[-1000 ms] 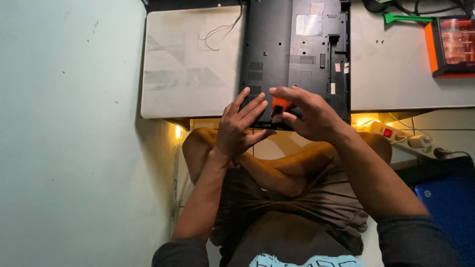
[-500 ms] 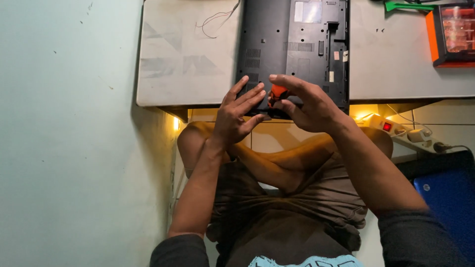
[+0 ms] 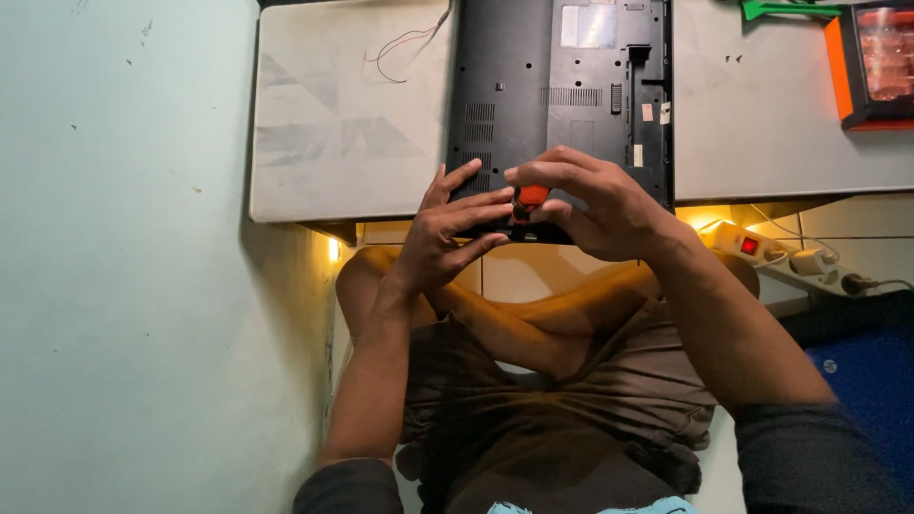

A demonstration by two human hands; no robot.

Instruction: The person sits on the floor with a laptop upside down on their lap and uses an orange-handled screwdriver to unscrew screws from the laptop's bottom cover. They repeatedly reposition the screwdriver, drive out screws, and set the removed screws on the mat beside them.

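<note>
Right hand (image 3: 595, 205) fingers clamped on orange-handled screwdriver (image 3: 531, 195), tip hidden | left hand (image 3: 447, 228) fingers spread, steadying overturned black laptop (image 3: 562, 95) on desk (image 3: 333, 143) | pale rectangular label (image 3: 592, 26) near far edge, perhaps a sticker

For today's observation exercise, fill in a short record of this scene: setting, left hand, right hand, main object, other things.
Setting: person sitting cross-legged at a low white table
Main object: black laptop, underside up
Right hand: pinches an orange-handled tool at the laptop's near edge
Left hand: fingers spread beside the tool
Other things: thin wire, orange parts box, power strip
</note>
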